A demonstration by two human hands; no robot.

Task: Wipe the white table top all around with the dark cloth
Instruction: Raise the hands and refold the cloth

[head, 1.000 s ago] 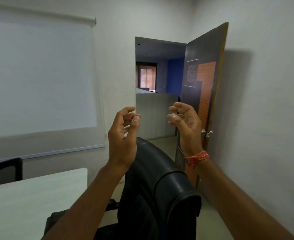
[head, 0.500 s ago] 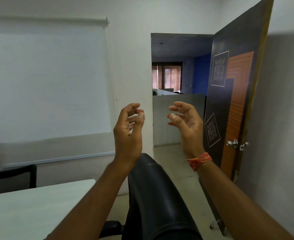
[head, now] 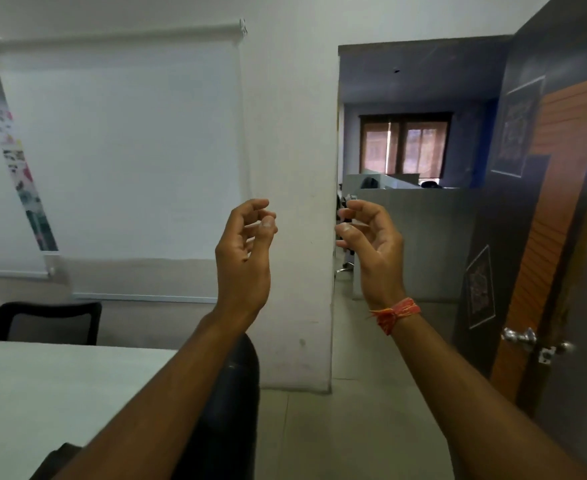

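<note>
Plain white walls all round, with a big white roller blind (head: 119, 150) pulled down on the left wall and a dark door with an orange wood panel (head: 548, 237) swung open on the right, so you can see through to another room with a brown-framed window (head: 404, 145). Your white counter top (head: 43, 393) sits at the lower left, and no dark cloth shows on the part in view or anywhere else you're looking, so I can't tell you where it is. A black leather chair back (head: 229, 410) stands just beside the counter's near corner, right under your left forearm, and a black mesh chair (head: 46, 322) is tucked in at the counter's far edge.

Both hands are up in front of you, well above the counter and apart from each other. Your left hand (head: 243, 258) has a loose grip, fingers curled in with nothing in them. Your right hand (head: 377, 247) is the same, loosely curled and empty, with an orange thread band (head: 394, 311) tied round the wrist.
</note>
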